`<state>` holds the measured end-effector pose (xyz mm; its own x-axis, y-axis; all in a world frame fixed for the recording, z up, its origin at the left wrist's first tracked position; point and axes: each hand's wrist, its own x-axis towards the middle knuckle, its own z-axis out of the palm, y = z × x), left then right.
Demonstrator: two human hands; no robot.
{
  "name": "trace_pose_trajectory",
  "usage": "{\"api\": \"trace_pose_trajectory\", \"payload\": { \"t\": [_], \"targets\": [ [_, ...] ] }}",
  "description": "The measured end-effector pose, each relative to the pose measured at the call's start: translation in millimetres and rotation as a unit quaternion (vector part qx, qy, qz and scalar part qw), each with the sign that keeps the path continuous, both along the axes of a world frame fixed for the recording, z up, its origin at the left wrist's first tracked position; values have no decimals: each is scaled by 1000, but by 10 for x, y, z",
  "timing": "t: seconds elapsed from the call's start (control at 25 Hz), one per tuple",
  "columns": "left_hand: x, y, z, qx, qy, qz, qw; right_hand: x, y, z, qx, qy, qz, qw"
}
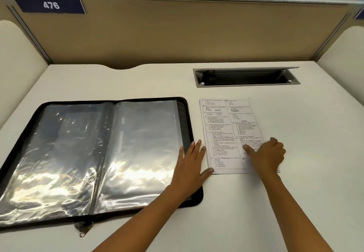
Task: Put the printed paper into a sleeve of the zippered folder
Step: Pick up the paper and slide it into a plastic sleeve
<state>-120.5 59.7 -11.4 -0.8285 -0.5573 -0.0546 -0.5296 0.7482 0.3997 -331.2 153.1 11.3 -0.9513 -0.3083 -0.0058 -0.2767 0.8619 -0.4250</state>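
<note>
The printed paper [230, 133] lies flat on the bench [295, 173], outside the folder, so the main step is not yet done. The right hand [266, 157] rests on the sheet's near right corner with fingers loosely curled and pressing down, gripping nothing; the paper stretches away from it toward the far side. The left hand [192, 165] lies flat and spread wide, its palm on the near right edge of the zippered folder [98, 153] and its thumb reaching to touch the sheet's near left corner. The folder is already unzipped and opened flat, its clear plastic sleeves [143, 143] exposed just left of that hand. Left to do, by my reading: lift the sheet, open a sleeve's mouth, and slide the paper fully inside.
</note>
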Motion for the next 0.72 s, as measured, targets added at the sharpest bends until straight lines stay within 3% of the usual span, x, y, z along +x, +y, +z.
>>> {"api": "trace_pose_trajectory", "payload": {
  "t": [0.16,0.24,0.44,0.56,0.72],
  "targets": [
    [-15,15,-52,-29,-27,17,999,-161,-96,173,102,-80,-23,991],
    [-36,14,-52,-25,-29,21,999,-238,-120,217,102,-115,-12,988],
    [-43,15,-63,-26,-34,23,999,-231,-104,187,23,-162,21,986],
    [-39,22,-71,-25,-29,26,999,-226,75,179,-97,-155,52,982],
    [-30,36,-47,-12,-24,27,999,-232,418,214,-166,-139,97,971]
  ]
}}
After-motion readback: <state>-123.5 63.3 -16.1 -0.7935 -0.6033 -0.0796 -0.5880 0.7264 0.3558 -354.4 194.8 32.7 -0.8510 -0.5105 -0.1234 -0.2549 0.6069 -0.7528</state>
